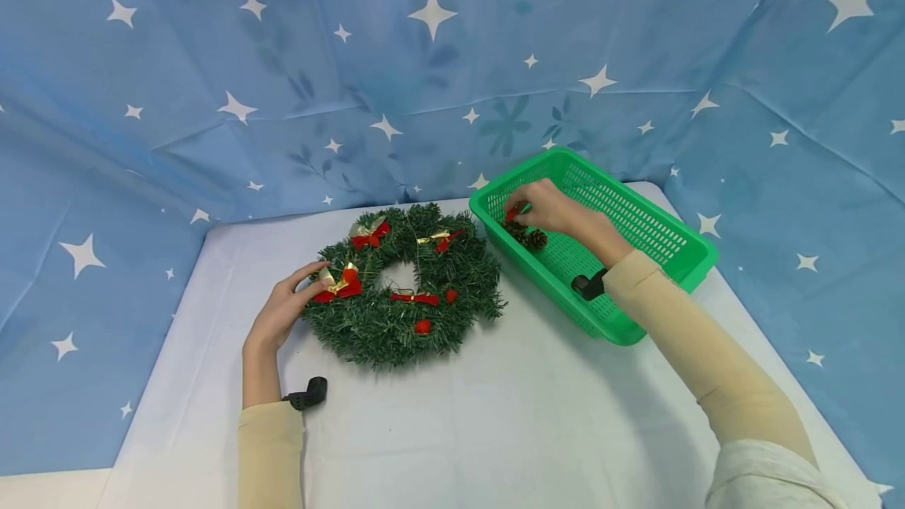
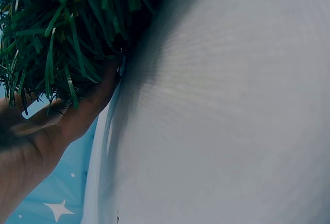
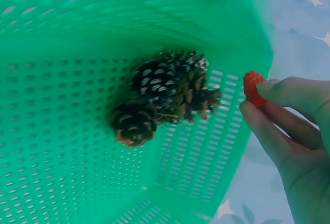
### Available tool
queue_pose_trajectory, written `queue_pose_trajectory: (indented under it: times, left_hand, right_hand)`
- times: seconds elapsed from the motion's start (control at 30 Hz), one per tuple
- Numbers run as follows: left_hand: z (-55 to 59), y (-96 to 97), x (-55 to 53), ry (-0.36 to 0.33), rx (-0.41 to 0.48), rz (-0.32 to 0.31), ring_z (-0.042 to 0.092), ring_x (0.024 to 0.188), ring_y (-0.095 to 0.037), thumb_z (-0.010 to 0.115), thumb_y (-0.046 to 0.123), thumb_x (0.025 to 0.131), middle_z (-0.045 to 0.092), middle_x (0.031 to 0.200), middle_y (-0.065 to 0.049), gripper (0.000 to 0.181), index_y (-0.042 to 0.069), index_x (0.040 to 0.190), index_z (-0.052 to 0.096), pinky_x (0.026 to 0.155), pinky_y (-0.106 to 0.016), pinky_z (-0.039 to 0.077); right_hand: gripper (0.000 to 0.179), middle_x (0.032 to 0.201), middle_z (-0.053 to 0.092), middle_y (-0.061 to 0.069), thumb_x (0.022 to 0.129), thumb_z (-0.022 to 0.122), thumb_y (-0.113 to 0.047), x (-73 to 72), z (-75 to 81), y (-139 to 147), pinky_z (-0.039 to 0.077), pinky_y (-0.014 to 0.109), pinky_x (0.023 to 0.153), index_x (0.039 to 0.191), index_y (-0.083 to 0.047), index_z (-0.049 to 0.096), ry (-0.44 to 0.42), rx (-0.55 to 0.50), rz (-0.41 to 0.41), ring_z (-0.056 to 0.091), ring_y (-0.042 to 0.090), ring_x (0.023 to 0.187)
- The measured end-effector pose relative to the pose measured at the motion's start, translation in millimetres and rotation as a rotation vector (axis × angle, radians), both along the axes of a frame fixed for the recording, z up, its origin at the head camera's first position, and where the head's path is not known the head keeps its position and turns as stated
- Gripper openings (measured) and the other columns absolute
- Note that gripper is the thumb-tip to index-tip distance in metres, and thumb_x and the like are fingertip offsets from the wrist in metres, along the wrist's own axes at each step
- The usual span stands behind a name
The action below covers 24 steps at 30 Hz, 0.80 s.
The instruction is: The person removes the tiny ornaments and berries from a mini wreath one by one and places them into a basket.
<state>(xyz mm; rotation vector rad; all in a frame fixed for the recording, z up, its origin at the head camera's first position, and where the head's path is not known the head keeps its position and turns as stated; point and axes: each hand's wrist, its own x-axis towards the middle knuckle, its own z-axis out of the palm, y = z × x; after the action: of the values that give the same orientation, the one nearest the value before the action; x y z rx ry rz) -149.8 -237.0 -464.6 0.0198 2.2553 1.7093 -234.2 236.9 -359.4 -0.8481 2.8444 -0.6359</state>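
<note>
The right hand [image 1: 540, 205] is narrowed to a pinch: thumb and fingertips hold a small red berry [image 3: 253, 89]. The left hand [image 1: 279, 311] has its thumb and fingers bent round the left edge of the wreath [image 1: 385, 342] – the thumb up top beside a red-and-gold bow [image 1: 349, 289], a finger tucked low between the greenery and the cloth [image 1: 424, 434].

That white cloth covers the table, and blue curtains [image 1: 382, 53] with white stars hang behind it and to both sides. A black camera is strapped at each wrist, just past the beige sleeves [image 1: 269, 454].

The berry sits right at the right hand's fingertips, over the left end of the green basket [image 1: 566, 258]; a few pinecones [image 3: 154, 82] lie clustered inside, near the berry but apart from it. The wreath lies flat on the cloth, left of the basket and of the right hand – four bows and several more red berries are set into it – with its left edge in the left hand's hold.
</note>
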Motion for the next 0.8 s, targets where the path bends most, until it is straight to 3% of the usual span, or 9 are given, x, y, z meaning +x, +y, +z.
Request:
queue_pose_trajectory:
  times: [0.23,0.47,0.8]
  left_hand:
    - [-2.0,-0.8,-0.7,0.006,-0.003,-0.005,0.004,0.159,-0.043,0.062,0.039,0.104,0.007,0.174,-0.010,0.068,0.017,0.162,0.036,0.121,-0.074,0.013]
    - [-1.0,0.3,-1.0,0.004,0.001,0.001,0.005,0.159,-0.042,0.063,0.039,0.104,0.008,0.174,-0.009,0.068,0.017,0.162,0.037,0.122,-0.072,0.013]
    - [-2.4,-1.3,-1.7,-0.001,0.002,-0.002,0.004,0.159,-0.043,0.062,0.038,0.104,0.007,0.174,-0.009,0.067,0.017,0.162,0.036,0.121,-0.074,0.013]
  right_hand:
    - [0.023,0.109,0.077,0.020,0.091,0.070,0.007,3.9,-8.7,11,0.061,0.041,0.072,0.113,0.003,0.077,-0.013,0.017,-0.015,0.074,0.034,0.097]
    - [0.022,0.112,0.074,0.024,0.092,0.070,0.007,11.8,-21.0,22,0.062,0.047,0.082,0.113,0.006,0.076,-0.049,0.033,-0.014,0.073,0.037,0.100]
    - [0.020,0.105,0.076,0.020,0.091,0.070,0.007,18.5,-38.4,31,0.063,0.041,0.080,0.110,0.005,0.077,-0.103,0.027,-0.025,0.074,0.033,0.095]
